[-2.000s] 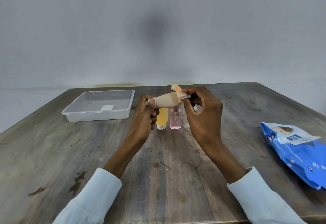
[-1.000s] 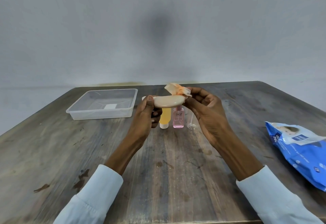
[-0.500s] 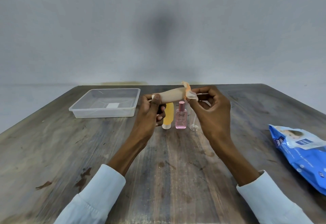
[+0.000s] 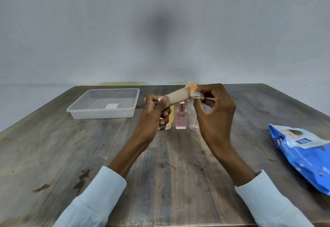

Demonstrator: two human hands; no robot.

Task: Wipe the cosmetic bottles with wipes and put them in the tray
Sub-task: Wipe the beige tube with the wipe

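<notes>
My left hand (image 4: 155, 114) holds a beige cosmetic tube (image 4: 178, 97) level above the table, gripping its left end. At the tube's right end my right hand (image 4: 213, 112) pinches a crumpled wipe (image 4: 193, 90) stained orange. Behind my hands stand a yellow tube (image 4: 170, 117), partly hidden by my left fingers, a pink bottle (image 4: 181, 117) marked DGZ and a small clear bottle (image 4: 193, 119). The clear plastic tray (image 4: 103, 114) sits at the back left with no bottle in it.
A blue pack of wipes (image 4: 303, 153) lies at the right edge of the wooden table (image 4: 169, 173). A grey wall rises behind the table's far edge.
The tube has stayed between my hands while the wipe slid along it to its right end. The tube's right end is tilted slightly upward now.
</notes>
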